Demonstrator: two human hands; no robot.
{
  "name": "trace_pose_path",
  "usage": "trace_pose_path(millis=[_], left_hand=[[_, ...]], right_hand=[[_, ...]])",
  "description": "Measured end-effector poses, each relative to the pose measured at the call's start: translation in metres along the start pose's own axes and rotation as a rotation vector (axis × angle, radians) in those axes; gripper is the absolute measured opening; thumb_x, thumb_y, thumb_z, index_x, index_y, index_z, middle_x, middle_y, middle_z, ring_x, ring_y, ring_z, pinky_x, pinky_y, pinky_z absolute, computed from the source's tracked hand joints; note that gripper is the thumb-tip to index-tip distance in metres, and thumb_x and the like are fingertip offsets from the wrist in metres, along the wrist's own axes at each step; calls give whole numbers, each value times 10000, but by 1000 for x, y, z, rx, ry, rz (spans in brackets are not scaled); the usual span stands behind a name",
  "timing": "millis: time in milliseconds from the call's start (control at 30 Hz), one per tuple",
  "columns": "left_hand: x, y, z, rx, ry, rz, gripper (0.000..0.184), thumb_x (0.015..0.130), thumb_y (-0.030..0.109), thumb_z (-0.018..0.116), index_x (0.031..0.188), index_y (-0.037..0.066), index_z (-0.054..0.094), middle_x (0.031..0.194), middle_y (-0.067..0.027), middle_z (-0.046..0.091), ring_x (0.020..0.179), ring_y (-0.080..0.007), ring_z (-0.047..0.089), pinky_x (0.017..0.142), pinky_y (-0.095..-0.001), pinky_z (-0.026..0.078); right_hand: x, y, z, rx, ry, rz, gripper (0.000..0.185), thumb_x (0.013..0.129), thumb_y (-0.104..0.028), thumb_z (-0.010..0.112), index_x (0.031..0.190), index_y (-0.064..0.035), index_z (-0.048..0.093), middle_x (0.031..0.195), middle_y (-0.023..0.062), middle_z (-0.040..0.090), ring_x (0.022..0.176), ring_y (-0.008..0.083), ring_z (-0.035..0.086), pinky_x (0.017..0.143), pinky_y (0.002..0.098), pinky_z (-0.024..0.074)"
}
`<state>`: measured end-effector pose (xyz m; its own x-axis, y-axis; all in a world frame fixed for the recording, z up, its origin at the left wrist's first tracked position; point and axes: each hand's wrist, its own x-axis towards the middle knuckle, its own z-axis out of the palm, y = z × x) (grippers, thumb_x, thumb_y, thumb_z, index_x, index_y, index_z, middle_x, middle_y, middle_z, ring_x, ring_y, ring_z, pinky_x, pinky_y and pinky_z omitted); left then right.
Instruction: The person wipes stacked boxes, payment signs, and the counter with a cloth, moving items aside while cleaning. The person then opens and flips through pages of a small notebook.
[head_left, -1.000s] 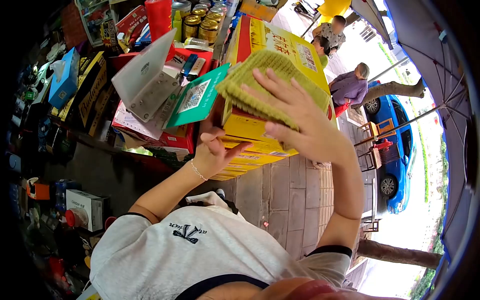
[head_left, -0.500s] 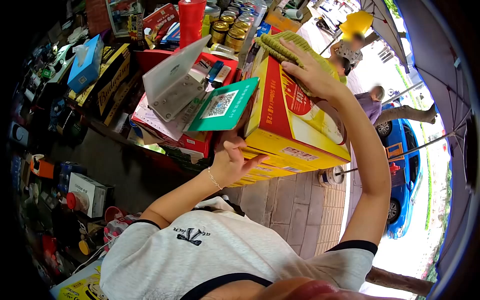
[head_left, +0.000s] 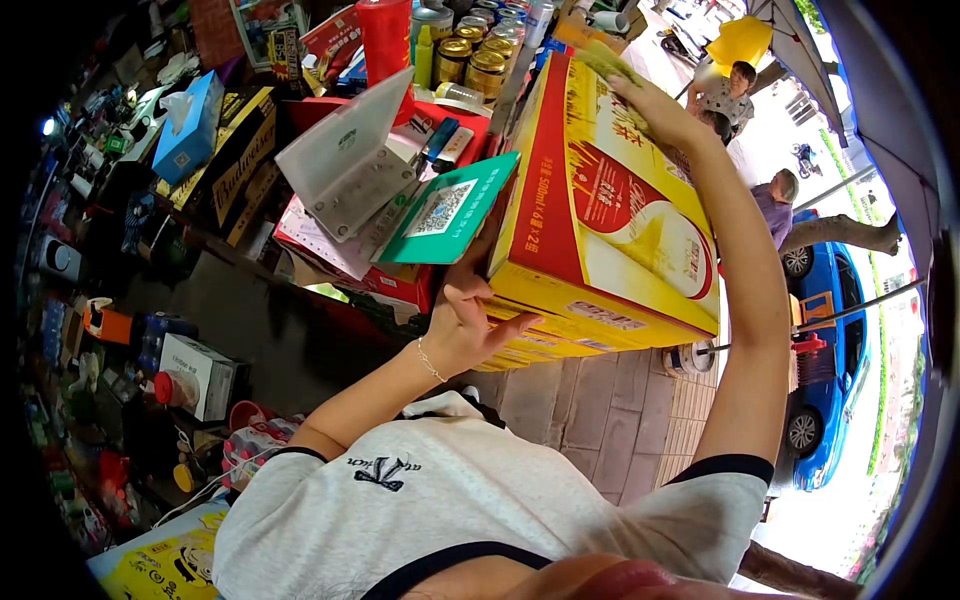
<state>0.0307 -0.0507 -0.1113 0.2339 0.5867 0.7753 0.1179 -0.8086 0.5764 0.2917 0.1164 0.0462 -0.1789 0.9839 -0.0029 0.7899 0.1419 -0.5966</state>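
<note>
A stack of yellow and red boxes (head_left: 610, 200) stands in front of me. My right hand (head_left: 645, 100) reaches over the top box to its far end, on a green knitted cloth (head_left: 608, 62); its fingers are partly hidden and blurred. At the near left corner of the stack is my left hand (head_left: 467, 325), thumb apart and the other fingers curled, some out of sight behind the box edge. A green QR code card (head_left: 450, 212) hangs just above it, beside an open white case (head_left: 345, 160).
Left of the boxes are a red cup (head_left: 385, 40), gold cans (head_left: 485, 70), a blue tissue box (head_left: 190, 128) and a Budweiser carton (head_left: 240, 165). Beyond the stack are people (head_left: 725, 95), a blue car (head_left: 825, 340) and a bucket (head_left: 690, 360).
My right hand has slid the green cloth away from me, from the near part of the top box to its far end, uncovering the printed top. My left hand stays at the near corner.
</note>
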Motion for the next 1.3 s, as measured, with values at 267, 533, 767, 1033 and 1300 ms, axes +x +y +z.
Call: trace_pose_path(millis=[267,533,767,1033,1300], left_hand=[[9,-5,2,-57,46,98,679,617,161,778,948,124,186,1153,-196,325,1046,-264,407,877,-360,348],[7,-6,3,-158,75,105,626,645,90,750,905,136,183,1264,-335,255,1181,-393,342,935,-395,332],[6,-8,4,-206,83,105,628,643,84,749,922,141,190,1260,-329,266,1173,-393,353,948,-403,317],[-5,-20,13,-222,114,82,646,636,121,759,936,154,188,1232,-303,300,1137,-382,382,922,-420,346],[-17,-27,12,-145,63,8,662,631,153,767,959,165,191,1223,-297,319,1131,-382,387,917,-421,362]], right_hand=[[-39,6,-8,238,153,121,530,853,-443,432,1090,26,500,991,57,571,809,106,527,754,216,395],[-26,44,-21,281,246,116,477,851,-389,451,1080,26,509,960,61,583,779,105,535,723,207,408],[-44,79,-14,1092,344,61,410,808,-295,558,1104,-22,483,940,101,602,707,164,622,605,267,522],[-78,75,-4,871,361,144,345,825,-297,532,1043,-31,527,860,62,608,708,113,587,647,220,467],[-163,36,36,1183,575,27,402,849,-184,438,1181,42,420,1086,128,538,953,197,547,850,291,419]])
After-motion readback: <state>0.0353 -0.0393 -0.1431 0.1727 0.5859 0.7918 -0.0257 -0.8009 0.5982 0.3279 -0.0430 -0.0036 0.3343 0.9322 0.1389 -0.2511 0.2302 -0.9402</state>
